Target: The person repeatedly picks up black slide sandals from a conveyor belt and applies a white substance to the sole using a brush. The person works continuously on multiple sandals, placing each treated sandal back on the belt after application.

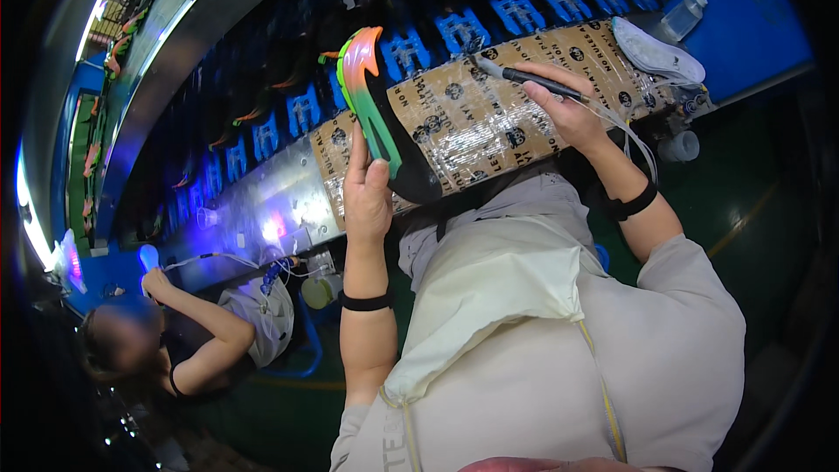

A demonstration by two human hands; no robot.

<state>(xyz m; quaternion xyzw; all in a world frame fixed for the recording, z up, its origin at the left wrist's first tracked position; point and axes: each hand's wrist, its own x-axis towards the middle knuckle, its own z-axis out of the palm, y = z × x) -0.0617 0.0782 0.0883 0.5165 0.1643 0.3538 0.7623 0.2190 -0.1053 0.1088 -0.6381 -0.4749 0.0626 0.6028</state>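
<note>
In my left hand [367,197] is a shoe sole [357,74], orange at its upper end and green lower down, held upright by its lower part between thumb and fingers. A dark band runs along its right side; I cannot tell whether it is part of the sole or shadow. My right hand [564,105] grips a black-handled brush [533,80] like a pen, its tip pointing left over the covered bench, apart from the sole. A thin clear tube [625,128] runs from the brush handle past my wrist.
Printed brown cardboard under clear film [498,131] covers the bench before me. A white shoe sole [657,54] and clear bottle [683,17] lie at the right. Blue racks [516,16] line the far side. A co-worker's hand [156,282] holds something bluish at left.
</note>
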